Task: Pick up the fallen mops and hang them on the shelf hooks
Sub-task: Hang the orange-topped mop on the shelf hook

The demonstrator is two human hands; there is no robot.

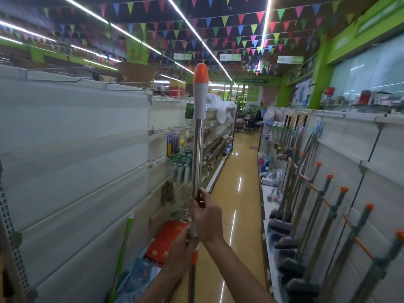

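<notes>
1. Left hand (182, 243): your fingers wrap the mop pole low down, at a pale collar above an orange sleeve.
2. Right hand (207, 217): just above the left, fingers clenched on bare steel.
3. Mop (197, 154): held upright in the aisle. It is a polished steel tube, probably slick, with a grey plastic grip and a rounded orange cap (201, 72). The head is out of view.
4. Handling: keep both grips firm and the pole vertical, then lift it cap-first to a hook.
5. Hung mops (328, 206): slanted steel poles with orange caps and dark heads.
6. Right shelf (371, 149): pale flat panels.
</notes>
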